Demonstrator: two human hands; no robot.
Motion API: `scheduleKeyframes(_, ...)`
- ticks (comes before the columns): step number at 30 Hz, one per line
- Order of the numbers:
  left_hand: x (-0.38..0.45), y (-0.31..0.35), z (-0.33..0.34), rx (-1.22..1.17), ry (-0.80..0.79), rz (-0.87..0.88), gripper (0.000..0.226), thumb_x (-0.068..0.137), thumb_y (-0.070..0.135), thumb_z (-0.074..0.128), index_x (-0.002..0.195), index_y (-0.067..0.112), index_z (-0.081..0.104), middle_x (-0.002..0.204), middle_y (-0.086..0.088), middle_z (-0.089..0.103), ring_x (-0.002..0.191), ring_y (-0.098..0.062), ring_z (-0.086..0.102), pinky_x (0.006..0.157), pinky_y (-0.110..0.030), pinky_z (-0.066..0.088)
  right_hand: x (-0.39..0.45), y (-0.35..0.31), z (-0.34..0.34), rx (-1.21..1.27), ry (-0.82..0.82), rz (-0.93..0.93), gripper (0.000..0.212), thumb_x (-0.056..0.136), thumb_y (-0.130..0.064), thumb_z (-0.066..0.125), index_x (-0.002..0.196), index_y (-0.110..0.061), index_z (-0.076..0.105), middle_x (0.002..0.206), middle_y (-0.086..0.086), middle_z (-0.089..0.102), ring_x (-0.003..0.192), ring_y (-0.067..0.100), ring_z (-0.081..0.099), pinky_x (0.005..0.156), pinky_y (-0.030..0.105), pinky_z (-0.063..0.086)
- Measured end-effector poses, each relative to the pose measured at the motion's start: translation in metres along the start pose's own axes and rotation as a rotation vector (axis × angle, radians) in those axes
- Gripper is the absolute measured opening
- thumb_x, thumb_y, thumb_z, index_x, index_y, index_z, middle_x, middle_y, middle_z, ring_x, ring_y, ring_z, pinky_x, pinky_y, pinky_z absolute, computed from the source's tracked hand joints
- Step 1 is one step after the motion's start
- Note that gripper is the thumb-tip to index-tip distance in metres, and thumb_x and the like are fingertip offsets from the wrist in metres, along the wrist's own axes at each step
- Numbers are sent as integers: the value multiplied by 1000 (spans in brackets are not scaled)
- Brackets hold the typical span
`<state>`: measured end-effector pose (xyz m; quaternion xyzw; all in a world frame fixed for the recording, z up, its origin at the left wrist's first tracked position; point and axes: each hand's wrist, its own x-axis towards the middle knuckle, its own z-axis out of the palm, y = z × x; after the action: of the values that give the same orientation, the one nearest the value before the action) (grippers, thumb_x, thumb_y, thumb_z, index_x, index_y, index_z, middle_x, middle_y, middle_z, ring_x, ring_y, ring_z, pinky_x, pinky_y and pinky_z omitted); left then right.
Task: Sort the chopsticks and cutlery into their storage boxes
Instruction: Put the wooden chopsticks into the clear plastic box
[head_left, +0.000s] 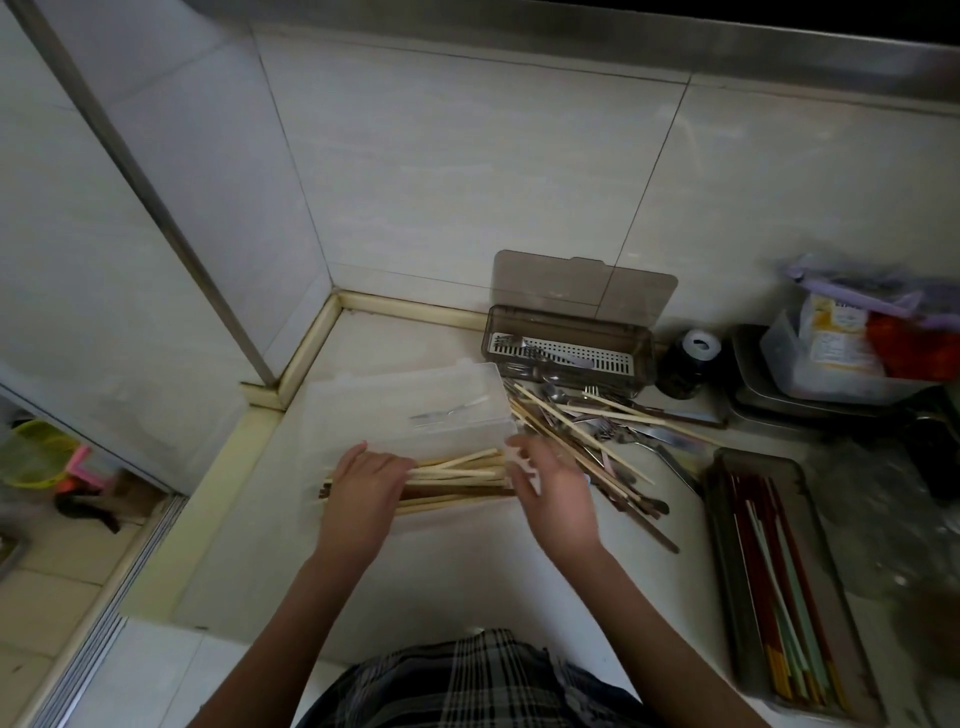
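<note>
A clear plastic box (317, 499) lies on the counter with its lid (405, 410) raised behind it; several wooden chopsticks (457, 475) lie inside. My left hand (366, 486) rests flat on the chopsticks at the box's left end. My right hand (553, 491) hovers at the box's right end with fingers spread and relaxed, holding nothing. A loose pile of chopsticks and metal cutlery (597, 431) lies just right of it. A grey box (569, 353) with an upright lid holds forks at the back. Another grey tray (779, 582) at right holds coloured chopsticks.
A dark jar (685, 364) stands beside the grey box. Metal trays with a plastic container of packets (831, 358) sit at the back right. Tiled walls meet in the corner behind. A floor with small objects shows at the far left.
</note>
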<state>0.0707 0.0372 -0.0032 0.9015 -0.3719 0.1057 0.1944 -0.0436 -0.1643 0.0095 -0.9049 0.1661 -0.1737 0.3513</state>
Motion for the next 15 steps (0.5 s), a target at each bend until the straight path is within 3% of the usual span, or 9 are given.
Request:
scheduleKeyframes(4, -2, -22, -6, -88, -114, -180, 16, 74, 2, 70, 82, 16, 73, 78, -2, 70, 74, -25, 63, 83, -40, 47, 3, 25, -22, -109, 172, 345, 23, 91, -20, 59, 114, -20, 56, 111, 1, 61, 104, 22, 56, 87, 41, 49)
scheduleKeyframes(7, 1, -21, -10, -127, -206, -263, 16, 74, 7, 72, 81, 21, 75, 75, 1, 71, 71, -22, 63, 76, -35, 48, -1, 49, -35, -238, 162, 529, 20, 92, -19, 57, 112, -20, 54, 110, 2, 59, 107, 24, 52, 91, 43, 44)
scheduleKeyframes(10, 5, -14, -8, -207, -281, -362, 12, 80, 16, 69, 85, 24, 75, 80, 4, 71, 75, -16, 62, 77, -29, 47, -9, 67, -38, -288, 113, 629, 18, 92, -19, 55, 110, -20, 53, 112, 4, 58, 108, 26, 50, 92, 45, 42)
scheduleKeyframes(15, 9, -17, -6, -428, -452, -589, 15, 76, 17, 74, 90, 24, 72, 82, 6, 65, 74, -5, 57, 64, -16, 39, -22, 84, -34, -379, 22, 679, 30, 91, -6, 49, 118, -19, 52, 117, 3, 57, 112, 27, 47, 93, 46, 39)
